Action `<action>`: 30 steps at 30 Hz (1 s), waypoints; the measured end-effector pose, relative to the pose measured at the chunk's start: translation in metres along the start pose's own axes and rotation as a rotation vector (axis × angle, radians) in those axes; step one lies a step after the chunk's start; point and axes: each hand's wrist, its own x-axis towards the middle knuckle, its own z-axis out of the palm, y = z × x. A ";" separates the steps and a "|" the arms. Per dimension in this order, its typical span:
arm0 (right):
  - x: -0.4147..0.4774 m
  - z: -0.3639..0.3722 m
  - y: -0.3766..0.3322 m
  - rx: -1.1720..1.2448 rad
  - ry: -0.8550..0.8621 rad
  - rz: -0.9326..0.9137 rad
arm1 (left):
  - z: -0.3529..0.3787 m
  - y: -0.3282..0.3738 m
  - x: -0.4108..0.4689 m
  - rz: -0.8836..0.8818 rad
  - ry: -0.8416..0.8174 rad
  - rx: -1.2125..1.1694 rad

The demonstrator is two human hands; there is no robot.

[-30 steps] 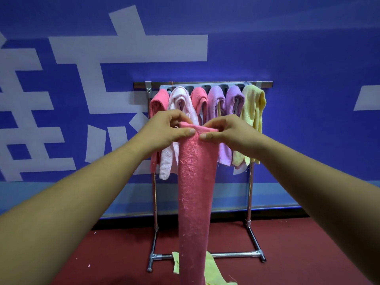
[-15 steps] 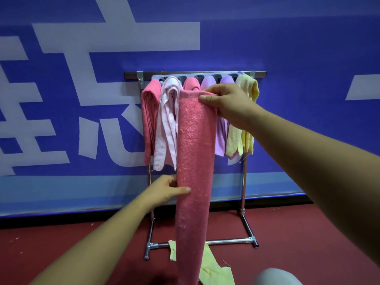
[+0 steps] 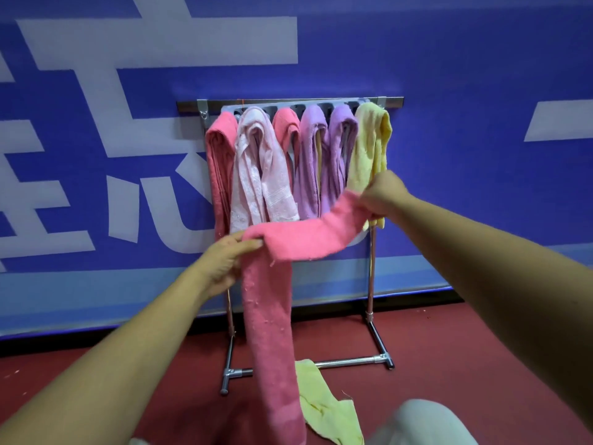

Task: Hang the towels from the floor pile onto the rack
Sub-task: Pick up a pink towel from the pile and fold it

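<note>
1. Currently the long coral-pink terry towel (image 3: pixel 269 322) hangs in front of the chrome tube rack (image 3: pixel 371 277) — not on it yet.
2. Grip: left hand (image 3: pixel 224 261) pinches its mid-fold, right hand (image 3: pixel 382 195) grips the upper end.
3. Soft, light, limp — likely sags between grips; hold near the ends.
4. At rack's foot: pale-yellow cloth (image 3: pixel 324 403).

A sports hall or studio is showing here: a blue banner wall (image 3: pixel 449 59) bearing huge white characters (image 3: pixel 160 36) is rising over a dark red floor (image 3: pixel 465 364).
</note>
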 end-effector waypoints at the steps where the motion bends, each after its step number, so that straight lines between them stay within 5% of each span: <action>1: -0.004 0.008 0.007 -0.047 -0.070 0.056 | 0.003 0.013 0.001 -0.005 -0.035 0.020; 4: -0.010 0.030 0.015 -0.148 -0.143 0.039 | 0.019 0.040 0.007 -0.060 -0.135 0.101; 6: -0.018 0.035 0.006 0.177 -0.199 -0.119 | 0.031 0.051 0.012 -0.083 -0.208 0.131; 9: -0.042 0.029 -0.020 0.811 -0.720 -0.159 | 0.046 0.060 0.018 -0.093 -0.269 0.214; 11: -0.052 0.025 -0.029 0.834 -0.870 -0.219 | 0.049 0.063 0.023 -0.095 -0.262 0.245; 16: -0.050 0.009 -0.034 0.531 -0.638 -0.382 | 0.039 0.060 0.026 -0.153 -0.245 0.260; 21: -0.026 -0.008 -0.026 0.760 -0.471 -0.233 | 0.024 0.047 0.022 -0.171 -0.266 0.351; 25: -0.011 -0.013 -0.002 0.554 -0.607 -0.166 | 0.031 0.062 0.037 -0.053 -0.192 0.111; 30: 0.001 -0.009 -0.001 0.772 -0.971 -0.249 | 0.053 0.089 0.070 0.040 -0.315 0.100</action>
